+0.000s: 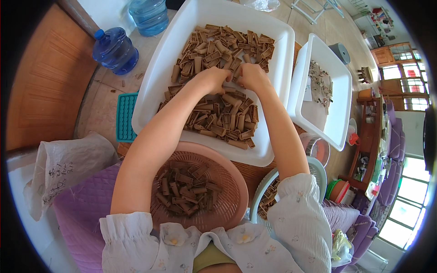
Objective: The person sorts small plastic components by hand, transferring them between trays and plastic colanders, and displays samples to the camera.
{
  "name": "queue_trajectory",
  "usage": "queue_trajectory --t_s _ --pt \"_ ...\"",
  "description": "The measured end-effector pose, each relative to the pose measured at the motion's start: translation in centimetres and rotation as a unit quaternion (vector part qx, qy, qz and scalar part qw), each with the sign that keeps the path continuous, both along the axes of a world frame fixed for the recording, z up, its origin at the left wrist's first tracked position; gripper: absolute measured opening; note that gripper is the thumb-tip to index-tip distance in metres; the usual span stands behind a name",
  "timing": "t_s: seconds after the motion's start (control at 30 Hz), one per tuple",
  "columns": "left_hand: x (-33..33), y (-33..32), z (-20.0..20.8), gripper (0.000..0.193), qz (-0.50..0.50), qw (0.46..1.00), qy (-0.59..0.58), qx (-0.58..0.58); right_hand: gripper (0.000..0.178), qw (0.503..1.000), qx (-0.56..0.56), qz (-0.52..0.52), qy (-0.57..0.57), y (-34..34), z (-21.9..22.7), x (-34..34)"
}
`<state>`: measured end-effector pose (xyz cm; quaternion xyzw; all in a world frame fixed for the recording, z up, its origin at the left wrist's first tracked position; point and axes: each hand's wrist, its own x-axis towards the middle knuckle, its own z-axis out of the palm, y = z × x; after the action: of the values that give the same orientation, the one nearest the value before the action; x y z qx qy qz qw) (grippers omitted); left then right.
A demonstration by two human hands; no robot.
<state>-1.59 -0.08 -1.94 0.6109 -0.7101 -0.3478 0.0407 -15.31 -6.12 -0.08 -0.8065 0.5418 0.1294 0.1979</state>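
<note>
A large white tray [159, 77] holds a heap of small brown rectangular pieces [223, 123]. My left hand [211, 79] and my right hand [252, 76] meet over the middle of the heap, fingers curled together on one brown piece between them. A pink round basket [227, 204] with more brown pieces [186, 189] sits in front of me, below the tray.
A second white tray [339, 113] with brownish scraps stands to the right. Two blue water bottles [116, 50] and a teal grid tray [124, 116] lie at the left. A white bag [63, 166] is at lower left, a pale green basket [318, 168] at lower right.
</note>
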Motion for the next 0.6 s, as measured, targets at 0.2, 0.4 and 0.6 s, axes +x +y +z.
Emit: queue_trajectory --t_s 0.2,0.4,0.6 --pt "2.0 -0.2 1.3 0.039 0.003 0.994 -0.02 -0.11 0.035 0.996 -0.02 0.081 0.021 0.4 0.2 0.3" --pt "3.0 -0.3 1.8 0.032 -0.003 0.993 0.014 -0.119 0.03 0.995 -0.062 0.082 -0.002 0.1 -1.5 0.4" --pt "2.4 -0.3 3.4 0.028 0.102 0.984 0.126 -0.077 0.026 0.976 0.067 -0.064 -0.197 -1.4 0.6 -0.2"
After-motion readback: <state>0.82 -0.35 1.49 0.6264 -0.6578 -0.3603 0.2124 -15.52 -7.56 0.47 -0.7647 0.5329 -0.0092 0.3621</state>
